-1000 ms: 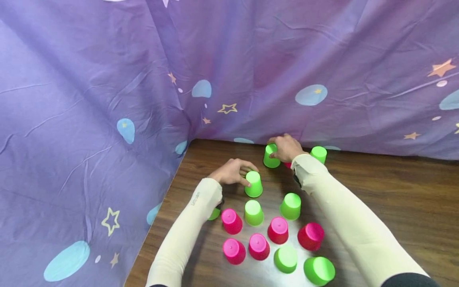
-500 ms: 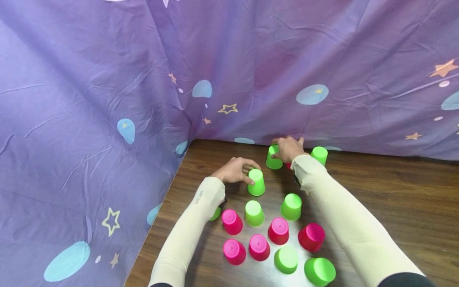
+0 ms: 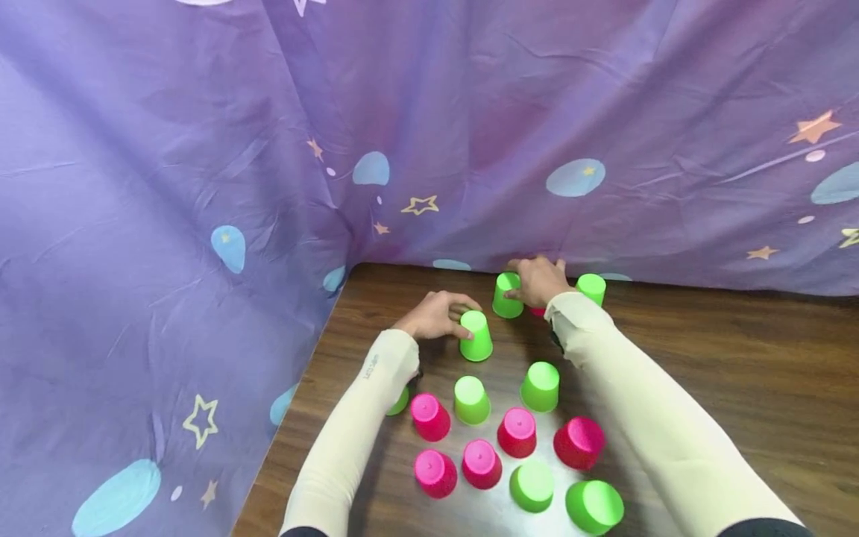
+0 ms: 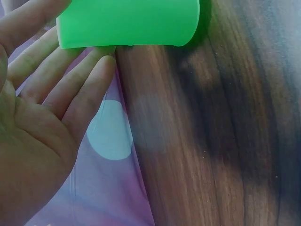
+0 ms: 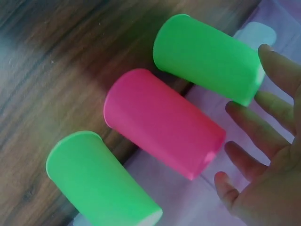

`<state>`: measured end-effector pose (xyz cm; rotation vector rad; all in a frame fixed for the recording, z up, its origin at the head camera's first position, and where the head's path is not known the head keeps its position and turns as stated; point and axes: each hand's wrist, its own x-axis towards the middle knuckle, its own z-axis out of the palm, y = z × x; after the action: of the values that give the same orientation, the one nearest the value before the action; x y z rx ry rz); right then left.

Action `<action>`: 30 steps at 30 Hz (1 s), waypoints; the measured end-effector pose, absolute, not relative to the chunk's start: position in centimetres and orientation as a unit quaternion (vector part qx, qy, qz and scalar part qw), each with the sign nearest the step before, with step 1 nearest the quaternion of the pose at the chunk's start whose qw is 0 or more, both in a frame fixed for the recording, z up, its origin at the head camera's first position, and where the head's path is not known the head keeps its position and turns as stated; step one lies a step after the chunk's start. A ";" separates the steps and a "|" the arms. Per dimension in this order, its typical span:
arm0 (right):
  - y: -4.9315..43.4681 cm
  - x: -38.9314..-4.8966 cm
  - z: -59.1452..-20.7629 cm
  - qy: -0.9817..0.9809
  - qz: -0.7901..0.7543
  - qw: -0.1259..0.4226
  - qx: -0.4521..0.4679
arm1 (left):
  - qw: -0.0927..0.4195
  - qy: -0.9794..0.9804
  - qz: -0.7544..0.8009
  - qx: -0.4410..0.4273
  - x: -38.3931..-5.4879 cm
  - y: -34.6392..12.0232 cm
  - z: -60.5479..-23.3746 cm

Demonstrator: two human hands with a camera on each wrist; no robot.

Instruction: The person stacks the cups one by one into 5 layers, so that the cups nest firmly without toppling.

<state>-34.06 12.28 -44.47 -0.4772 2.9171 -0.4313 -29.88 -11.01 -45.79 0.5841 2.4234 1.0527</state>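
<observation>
My left hand (image 3: pixel 432 317) pinches an upside-down green cup (image 3: pixel 476 339), thumb at the front and fingers behind. In the left wrist view that cup (image 4: pixel 129 21) is cut off by the top edge. Farther back, my right hand (image 3: pixel 540 280) has its thumb and a finger at the top of another green cup (image 3: pixel 506 298). The right wrist view shows this cup (image 5: pixel 207 59) between thumb and fingertips. Beside it stands a pink cup (image 5: pixel 162 125), mostly hidden by my hand in the head view. A third green cup (image 5: pixel 101 183) completes that back row.
Nearer on the wooden table (image 3: pixel 725 350) stand several upside-down cups, among them green cups (image 3: pixel 540 388) and pink cups (image 3: pixel 517 432). One green cup (image 3: pixel 398 403) is partly behind my left sleeve. A purple patterned cloth (image 3: pixel 470 149) borders the table at the back and left.
My left hand has moved its green cup a little away from me and to the right. The right hand's green cup has shifted slightly right, towards the pink one. The head view has turned slightly.
</observation>
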 end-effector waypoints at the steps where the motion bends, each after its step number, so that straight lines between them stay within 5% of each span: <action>1: 12.5 -34.0 -44.2 0.973 -0.149 0.075 -0.162 | 0.214 0.874 0.382 0.211 -30.0 -11.0 -45.7; 18: 17.1 -30.3 -39.0 0.964 -0.175 0.087 -0.179 | 0.145 0.897 0.380 0.171 -32.0 -10.8 -45.7; 30: 22.8 -24.9 -39.0 0.950 -0.209 -0.004 -0.230 | 0.120 0.907 0.377 0.147 -33.2 -10.0 -45.6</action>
<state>-24.95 22.83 -38.96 -0.7246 2.9936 -0.6588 -33.24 -10.00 -45.65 0.4295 2.6498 1.1006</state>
